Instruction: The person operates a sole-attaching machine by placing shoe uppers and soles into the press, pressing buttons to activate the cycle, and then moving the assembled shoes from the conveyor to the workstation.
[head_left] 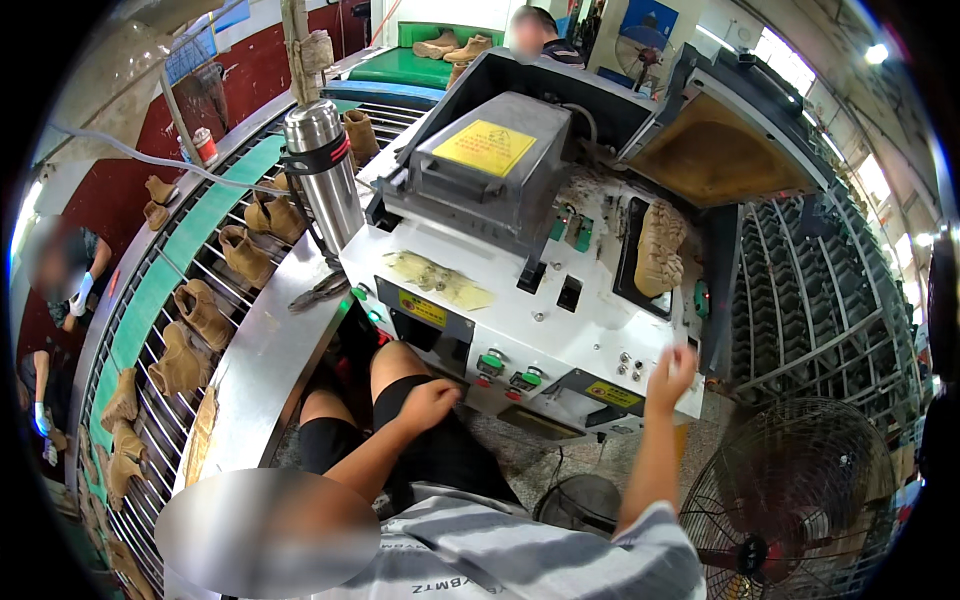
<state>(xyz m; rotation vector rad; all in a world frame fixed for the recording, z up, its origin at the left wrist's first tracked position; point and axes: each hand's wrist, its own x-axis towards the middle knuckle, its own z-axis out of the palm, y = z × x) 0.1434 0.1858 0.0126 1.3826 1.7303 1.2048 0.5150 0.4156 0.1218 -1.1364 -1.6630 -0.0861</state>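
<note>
My left hand (431,404) lies on my thigh, its fingers curled in and nothing showing in them. My right hand (673,376) is raised at the front right corner of a white two-station machine (560,345), its fingers bent closed with nothing visible in them. On the machine's right station a tan boot (661,250) rests on a black pad, its ridged sole turned up. The lid (725,150) of that station stands raised. A grey metal cover (490,165) sits down over the left station. Green buttons (527,378) line the machine's front.
To the left, a curved roller conveyor (215,378) carries several tan boots (180,360). A steel thermos (322,165) stands beside the machine. A large floor fan (790,500) is at the lower right, near dark racks (810,280). Other people are at the left and behind the machine.
</note>
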